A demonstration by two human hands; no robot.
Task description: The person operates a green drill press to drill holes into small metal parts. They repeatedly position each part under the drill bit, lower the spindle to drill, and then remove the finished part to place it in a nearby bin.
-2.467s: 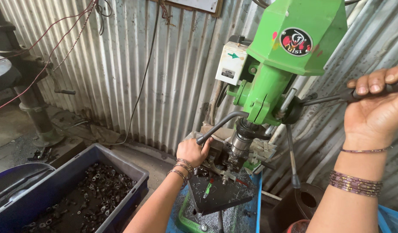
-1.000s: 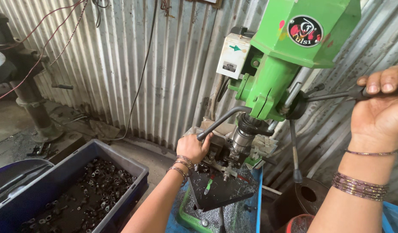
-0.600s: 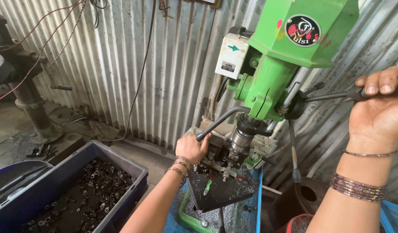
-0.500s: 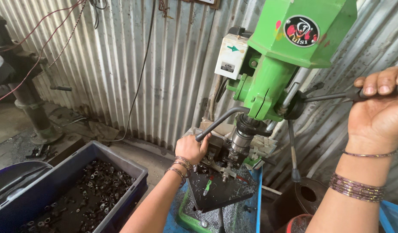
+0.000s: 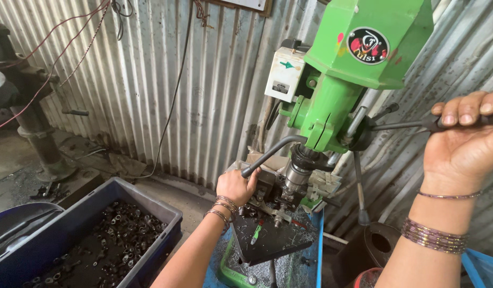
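Green drill press [image 5: 358,64] up high on the right, with a round red and black sticker on its head. Under it a shiny metal chuck [image 5: 297,173], pointing down at a dark metal surface [image 5: 275,240] with grey shavings on it.

Right hand [image 5: 462,141] up by the machine's side — fingers curled tight around the black grip of a thin feed lever [image 5: 404,126]. 2 more lever arms stick out from the same hub, 1 hanging straight down. Bangles on that wrist.

Left hand [image 5: 234,186] low, at the left side of the clamp block under the chuck. Fingers bent and closed on something there — too hidden to tell what. Just above the knuckles, the black end of a bent grey handle [image 5: 270,153] that curves up to the machine. Bangles on this wrist too.

A small green bit [image 5: 255,233] lying on the dark surface near the front edge.

Further out: a white switch box [image 5: 284,74] on the machine's left side. A dark blue bin [image 5: 97,234] down on the left, full of small dark metal rings. Wavy tin wall [image 5: 150,80] behind everything, with a black wire and red wires hanging on it. Another dark machine stand [image 5: 35,128] at the far left, on the dusty floor.
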